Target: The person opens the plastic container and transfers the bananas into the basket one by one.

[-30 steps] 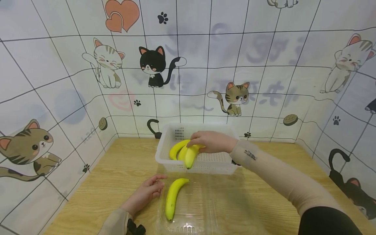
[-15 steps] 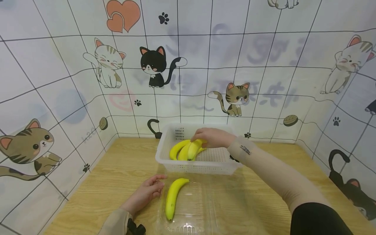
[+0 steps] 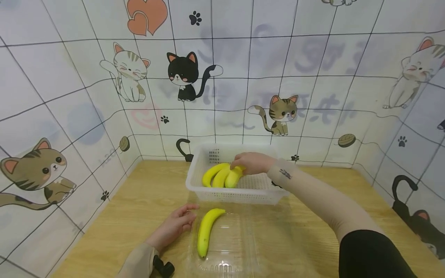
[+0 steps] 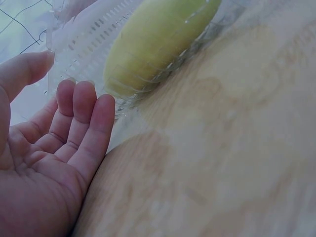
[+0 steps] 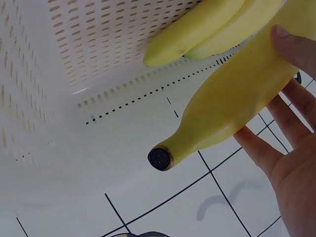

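In the head view my right hand (image 3: 253, 163) reaches into a white plastic basket (image 3: 240, 197) and grips a yellow banana (image 3: 233, 178). The right wrist view shows thumb and fingers on either side of this banana (image 5: 222, 103), its dark stem end free. Two more bananas (image 3: 213, 175) lie left of it in the basket. My left hand (image 3: 174, 226) rests at the left side of a clear plastic clamshell box (image 3: 226, 243), fingers loosely bent and holding nothing. A single banana (image 3: 206, 233) lies lengthwise in the box's left half.
The basket stands at the back of a wooden table (image 3: 139, 208), close to a wall covering (image 3: 229, 96) printed with cats and grid lines. The clamshell's transparent lid (image 3: 278, 243) lies spread out to the right, beneath the right forearm (image 3: 313, 197).
My right hand has moved slightly back and right with the gripped banana, which has gone from over the basket's front rim to farther inside it. The left hand stays in place.
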Action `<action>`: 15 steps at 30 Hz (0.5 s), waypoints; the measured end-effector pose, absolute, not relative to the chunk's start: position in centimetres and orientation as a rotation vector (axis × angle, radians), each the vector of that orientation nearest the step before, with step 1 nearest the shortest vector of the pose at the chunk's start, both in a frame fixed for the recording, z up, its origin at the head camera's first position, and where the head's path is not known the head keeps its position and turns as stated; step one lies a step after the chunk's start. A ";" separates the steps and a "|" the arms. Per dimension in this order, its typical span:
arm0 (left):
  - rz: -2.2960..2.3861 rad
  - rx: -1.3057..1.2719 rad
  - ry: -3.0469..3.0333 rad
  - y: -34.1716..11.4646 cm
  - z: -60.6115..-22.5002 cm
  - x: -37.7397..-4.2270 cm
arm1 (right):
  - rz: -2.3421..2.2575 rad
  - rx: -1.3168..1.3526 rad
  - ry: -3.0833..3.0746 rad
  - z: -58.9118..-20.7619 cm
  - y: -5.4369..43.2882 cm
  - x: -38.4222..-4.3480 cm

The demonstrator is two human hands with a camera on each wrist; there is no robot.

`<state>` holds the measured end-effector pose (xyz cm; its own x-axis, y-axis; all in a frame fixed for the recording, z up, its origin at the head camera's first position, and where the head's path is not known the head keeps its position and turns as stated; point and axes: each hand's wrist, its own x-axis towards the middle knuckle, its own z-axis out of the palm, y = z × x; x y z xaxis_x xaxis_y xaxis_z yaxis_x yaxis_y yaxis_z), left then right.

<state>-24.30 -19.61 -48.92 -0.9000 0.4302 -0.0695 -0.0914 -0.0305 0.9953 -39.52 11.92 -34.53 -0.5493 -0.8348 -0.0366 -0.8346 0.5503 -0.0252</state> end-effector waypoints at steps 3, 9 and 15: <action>1.982 0.362 1.895 -19.6 -48.8 -24.4 | 0.040 -1.437 2.714 -34.8 11.8 -39.9; 1.982 0.365 1.892 -19.6 -48.7 -24.3 | 0.135 -1.412 2.680 -35.6 11.7 -40.4; 1.992 0.359 1.887 -19.5 -48.7 -24.2 | 0.256 -1.397 2.664 -36.6 11.6 -41.1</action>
<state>-24.20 -19.48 -48.69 -0.8982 0.4341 -0.0690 -0.0924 -0.0329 0.9952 -41.15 11.63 -36.65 -0.5658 -0.8031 -0.1865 -0.8240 0.5590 0.0924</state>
